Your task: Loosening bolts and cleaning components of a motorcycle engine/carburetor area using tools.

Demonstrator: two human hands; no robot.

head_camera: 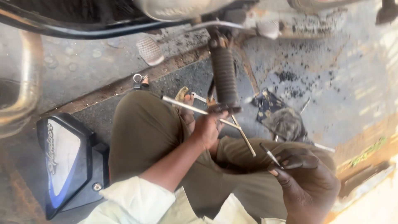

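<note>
Hard daylight floods the concrete beyond the right hand [309, 186], washing it out to glare at the edge. Near the left hand [207, 126] the light is softer and shadowed. The whole picture is slightly smeared, corners soft and blurred.

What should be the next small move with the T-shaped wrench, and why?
Probably steady the T-shaped wrench before turning: the left hand grips it just below the ribbed footpeg, while the right hand holds a thin metal tool apart.
</note>
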